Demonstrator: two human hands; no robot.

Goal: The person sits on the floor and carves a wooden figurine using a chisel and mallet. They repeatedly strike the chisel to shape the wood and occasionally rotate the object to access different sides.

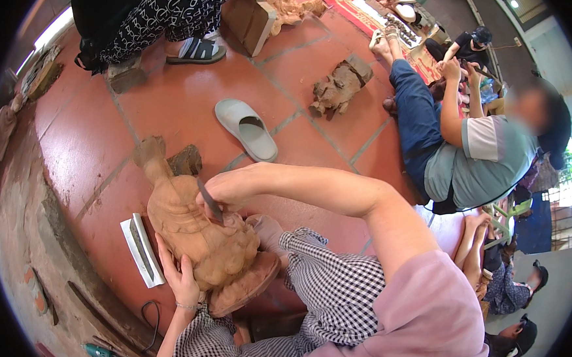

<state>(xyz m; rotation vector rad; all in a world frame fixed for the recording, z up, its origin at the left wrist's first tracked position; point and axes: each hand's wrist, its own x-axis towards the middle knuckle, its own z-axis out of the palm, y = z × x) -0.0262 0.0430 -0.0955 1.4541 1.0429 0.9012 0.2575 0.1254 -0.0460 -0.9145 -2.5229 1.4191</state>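
A brown seated statue (190,217) leans between my knees. Its narrower end points away to the left, and its rounded base (245,287) is nearest me. My left hand (179,271) is pressed around the statue's left side, steadying it, with the thumb up and some fingers partly hidden. My right hand (231,185) is closed on a flat dark blade-like tool (210,203), whose lower end meets the folds on the statue's front. The exact kind of tool is unclear. Beside my left hand, a dark bar lies in a white wrapper (142,251) on the floor.
A grey clog (247,130) and a broken brown carved piece (341,88) lie on the red tiles ahead. A seated person (487,146) works at the right; another person's sandalled foot (196,51) is at the top. Tools and a green power tool (100,352) lie along the left ledge.
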